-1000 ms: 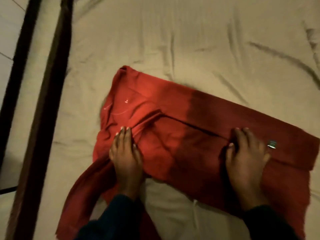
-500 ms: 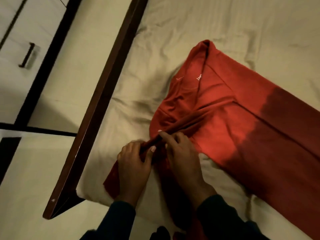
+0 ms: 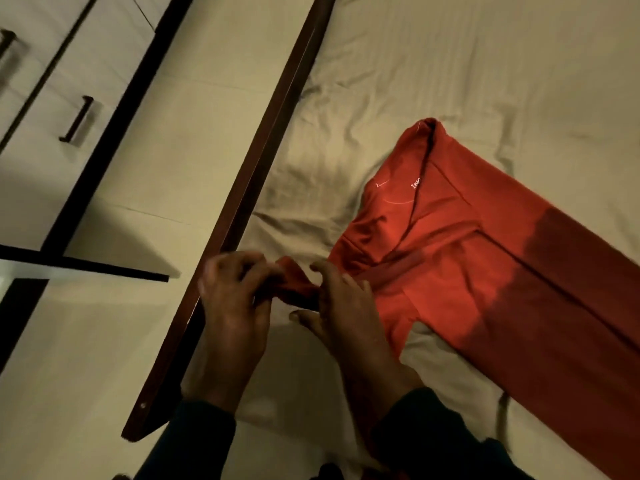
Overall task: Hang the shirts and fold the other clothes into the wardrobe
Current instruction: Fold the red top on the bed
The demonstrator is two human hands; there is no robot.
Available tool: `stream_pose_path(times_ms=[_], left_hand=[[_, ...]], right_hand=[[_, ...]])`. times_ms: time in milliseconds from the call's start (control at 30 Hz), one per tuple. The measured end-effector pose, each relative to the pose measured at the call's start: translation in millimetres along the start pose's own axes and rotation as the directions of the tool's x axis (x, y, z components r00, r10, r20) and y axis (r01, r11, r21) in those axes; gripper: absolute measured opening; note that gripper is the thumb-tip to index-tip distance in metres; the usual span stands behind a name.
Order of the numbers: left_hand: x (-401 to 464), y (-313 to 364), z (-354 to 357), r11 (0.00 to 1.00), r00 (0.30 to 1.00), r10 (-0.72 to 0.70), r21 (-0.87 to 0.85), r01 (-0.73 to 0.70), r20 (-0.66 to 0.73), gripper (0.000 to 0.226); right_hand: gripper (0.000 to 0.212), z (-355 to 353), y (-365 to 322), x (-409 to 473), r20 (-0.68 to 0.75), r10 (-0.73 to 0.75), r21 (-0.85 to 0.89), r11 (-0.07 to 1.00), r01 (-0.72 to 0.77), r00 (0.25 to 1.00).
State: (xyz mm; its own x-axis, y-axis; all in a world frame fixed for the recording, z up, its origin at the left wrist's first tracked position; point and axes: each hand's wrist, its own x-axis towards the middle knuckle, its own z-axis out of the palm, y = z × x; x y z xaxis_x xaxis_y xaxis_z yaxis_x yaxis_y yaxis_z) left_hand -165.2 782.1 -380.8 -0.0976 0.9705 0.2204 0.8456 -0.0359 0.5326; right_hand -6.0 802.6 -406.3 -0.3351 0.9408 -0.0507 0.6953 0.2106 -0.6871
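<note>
Here the red shirt [image 3: 485, 271] lies folded into a long strip on the bed [image 3: 450, 81], its long axis running from the collar at upper left down toward the lower right edge of the view. One sleeve end [image 3: 294, 282] sticks out leftward toward the dark wooden bed frame [image 3: 249, 188]. The left hand [image 3: 235, 306] and right hand [image 3: 343, 306] both pinch that sleeve end, fingers curled around the cloth.
</note>
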Motion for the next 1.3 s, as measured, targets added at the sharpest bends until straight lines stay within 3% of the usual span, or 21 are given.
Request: stream_pose_path(times_ms=[133,200,233,300,333,400,467,533,633,700,767,867,933,1033,1133,1200,1300], left_hand=[[45,49,-7,0.981,0.985,0.125,-0.137,-0.141,-0.123,0.061],[60,75,-4,0.948,0.989,0.03,-0.309,-0.074,-0.143,0.081],[66,87,-2,0.894,0.993,-0.073,-0.447,0.025,-0.091,0.089],[78,107,9,0.682,0.966,-0.222,-0.686,0.253,0.136,0.089],[85,117,16,0.599,0.944,-0.215,-0.73,0.33,0.25,0.083],[95,135,34,0.531,0.9,-0.106,-0.741,0.41,0.422,0.075],[100,152,58,0.462,0.796,0.026,-0.714,0.527,0.605,0.069],[100,159,91,0.551,0.639,0.158,-0.604,0.575,0.753,0.058],[96,159,140,0.827,0.45,0.283,-0.453,0.333,0.847,0.039],[93,160,162,0.892,0.408,0.321,-0.417,0.173,0.855,0.034],[92,164,177,0.91,0.436,0.37,-0.415,0.009,0.82,0.034],[97,156,191,0.913,0.409,0.408,-0.373,-0.167,0.816,0.05],[102,145,196,0.91,0.355,0.401,-0.322,-0.262,0.844,0.071],[110,128,199,0.895,0.313,0.395,-0.286,-0.342,0.863,0.083],[119,123,195,0.941,0.322,0.308,-0.237,-0.242,0.895,0.074],[120,130,194,0.955,0.349,0.285,-0.235,-0.181,0.893,0.062],[118,140,199,0.959,0.353,0.281,-0.242,-0.15,0.892,0.061]], right_hand=[[0.036,-43,-11,9,-0.204,-0.06,0.047,0.996,0.071,0.977],[0.031,-68,-16,12,-0.225,0.021,0.292,0.955,0.047,0.974],[0.029,-81,-16,12,-0.179,0.088,0.493,0.87,0.012,0.98],[0.038,-105,-12,10,-0.106,0.189,0.744,0.667,-0.048,0.976],[0.043,-115,-7,7,-0.111,0.226,0.792,0.609,-0.051,0.968],[0.04,-133,6,-2,-0.146,0.35,0.877,0.479,-0.043,0.925],[0.031,-149,24,-12,-0.215,0.503,0.938,0.346,0.032,0.837],[0.023,-160,51,-23,-0.266,0.657,0.958,0.261,0.119,0.705],[0.023,-168,102,-45,-0.228,0.831,0.964,0.117,0.24,0.508],[0.024,-169,138,-68,-0.166,0.88,0.963,0.048,0.264,0.445],[0.017,-169,170,-95,-0.097,0.922,0.969,0.001,0.248,0.375],[0.018,-168,211,-127,0.01,0.967,0.975,-0.067,0.212,0.256],[0.022,-165,231,-142,0.042,0.966,0.975,-0.096,0.2,0.257],[0.039,-171,249,-158,0.029,0.961,0.965,-0.1,0.244,0.276],[0.036,-185,257,-165,0.087,0.957,0.948,-0.164,0.271,0.276],[0.022,-192,261,-162,0.118,0.957,0.972,-0.166,0.165,0.266],[0.041,-197,266,-149,0.174,0.935,0.984,-0.176,-0.021,0.308]])
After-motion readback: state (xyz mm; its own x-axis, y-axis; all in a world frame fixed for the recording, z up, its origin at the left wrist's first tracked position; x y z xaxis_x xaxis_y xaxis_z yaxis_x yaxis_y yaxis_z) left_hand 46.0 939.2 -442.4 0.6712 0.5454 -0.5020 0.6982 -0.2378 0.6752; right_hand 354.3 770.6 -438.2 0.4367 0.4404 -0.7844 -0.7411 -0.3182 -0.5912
